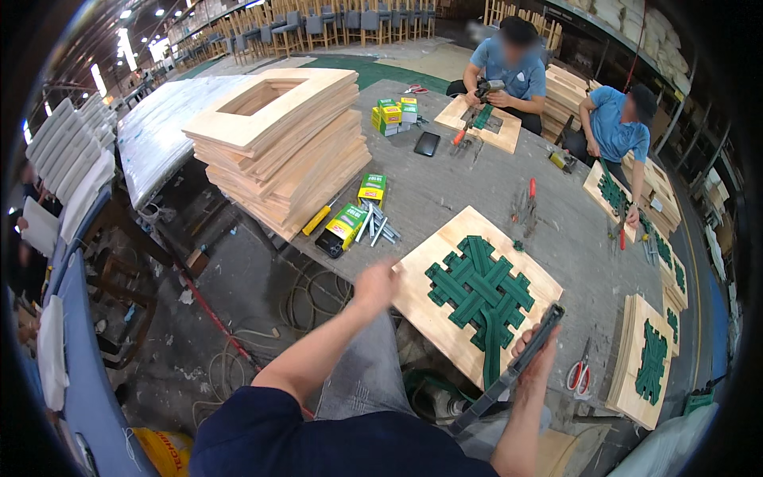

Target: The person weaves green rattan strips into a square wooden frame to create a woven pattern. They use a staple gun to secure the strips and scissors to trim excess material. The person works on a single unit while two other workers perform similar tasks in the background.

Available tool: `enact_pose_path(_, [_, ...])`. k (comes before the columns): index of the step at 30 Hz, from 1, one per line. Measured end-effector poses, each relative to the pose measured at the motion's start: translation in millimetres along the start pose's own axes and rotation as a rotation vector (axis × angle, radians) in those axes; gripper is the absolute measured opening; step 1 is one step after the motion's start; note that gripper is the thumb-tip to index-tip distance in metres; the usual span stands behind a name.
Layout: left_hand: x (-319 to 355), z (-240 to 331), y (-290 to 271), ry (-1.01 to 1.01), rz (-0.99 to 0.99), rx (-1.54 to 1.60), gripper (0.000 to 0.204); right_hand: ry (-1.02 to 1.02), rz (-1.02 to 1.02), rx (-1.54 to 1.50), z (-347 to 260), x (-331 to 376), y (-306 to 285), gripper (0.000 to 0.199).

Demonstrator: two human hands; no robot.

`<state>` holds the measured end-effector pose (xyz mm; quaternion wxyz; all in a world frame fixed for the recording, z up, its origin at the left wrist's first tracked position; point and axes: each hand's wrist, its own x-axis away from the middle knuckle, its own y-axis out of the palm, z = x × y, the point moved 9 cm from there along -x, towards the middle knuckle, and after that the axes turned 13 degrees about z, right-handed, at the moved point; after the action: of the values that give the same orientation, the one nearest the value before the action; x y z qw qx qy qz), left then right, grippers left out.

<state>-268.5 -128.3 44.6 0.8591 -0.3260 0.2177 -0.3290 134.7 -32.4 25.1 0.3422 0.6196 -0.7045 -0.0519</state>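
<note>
Wrapping my right hand (pixel 537 356) around a long dark tool (pixel 509 370) right now, fingers curling over it. The tool is slanting past the near right side of my board (pixel 437 250), and I honestly can't tell if it's touching the wood. My left hand (pixel 376 288) is blurring out by the board's left corner, so no telling how far open it is or whether it's holding anything.

The board is lying cornerwise at the near edge of the table (pixel 461 179), green webbing (pixel 481 282) crisscrossing its middle and one strap (pixel 493 350) running down toward the near corner. A tall stack of frames (pixel 286 175) is sitting along the table's left edge, with a green-yellow box (pixel 372 191) and some metal strips (pixel 380 225) lying near it. Red scissors (pixel 582 377) are lying at the near edge, to the right of my board. Two people in blue, one (pixel 513 79) across the table and another (pixel 616 119) by the right edge, are working on boards too.
</note>
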Motion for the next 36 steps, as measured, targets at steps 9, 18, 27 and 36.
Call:
enact_pose_path(9, [-83.6,-65.8,-11.1,-0.166,0.268,-0.328,0.04,-0.028,0.092,-0.045,3.1,17.1,-32.2,0.06])
enact_pose_path(18, [25.6,17.4,4.4,0.05,0.03,0.285,0.023,-0.067,0.302,-0.11,4.5,0.0,-69.5,0.065])
enact_pose_path(27, [171.2,212.5,21.5,0.544,-0.558,0.406,0.021,-0.045,0.132,-0.201,9.1,18.4,-52.6,0.059])
enact_pose_path(36, [196.6,255.3,39.3,0.782,-0.593,0.165,0.025,-0.157,0.138,-0.222,6.1,31.6,-71.2,0.059])
